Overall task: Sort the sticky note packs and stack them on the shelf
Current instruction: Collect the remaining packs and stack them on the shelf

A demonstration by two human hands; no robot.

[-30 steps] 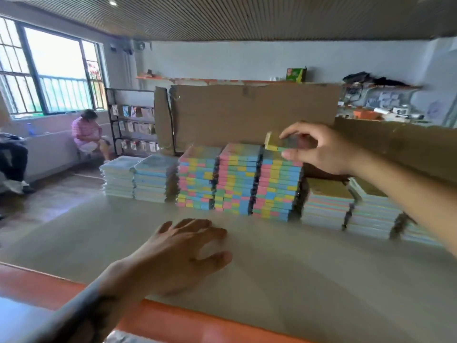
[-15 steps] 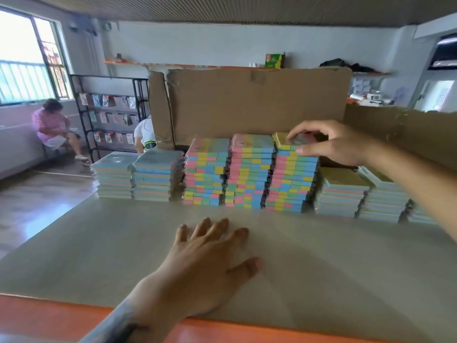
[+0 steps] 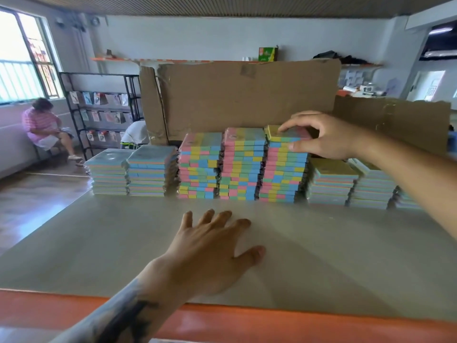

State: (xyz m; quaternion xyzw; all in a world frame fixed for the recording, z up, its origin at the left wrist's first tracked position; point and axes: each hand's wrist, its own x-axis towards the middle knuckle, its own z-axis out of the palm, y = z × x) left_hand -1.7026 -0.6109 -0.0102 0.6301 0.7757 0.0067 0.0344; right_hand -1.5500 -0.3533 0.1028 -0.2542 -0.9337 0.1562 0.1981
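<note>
Sticky note packs stand in a row of stacks at the back of the grey shelf board (image 3: 333,256). In the middle are three tall multicolour stacks (image 3: 243,167), with lower pale stacks to the left (image 3: 131,174) and right (image 3: 346,184). My right hand (image 3: 329,137) holds the top pack (image 3: 274,135) of the rightmost multicolour stack, fingers curled over its top and thumb against its front edge; the pack lies flat on the stack. My left hand (image 3: 210,251) rests flat on the board in front of the stacks, fingers spread, holding nothing.
Brown cardboard sheets (image 3: 247,95) stand upright right behind the stacks. An orange edge (image 3: 272,323) runs along the shelf's near side. To the left, a black display rack (image 3: 99,107) stands on the floor and a person (image 3: 42,122) sits by the window.
My right hand has lowered the tilted pack flat onto the rightmost multicolour stack. My left hand has flattened on the board and its fingers have spread.
</note>
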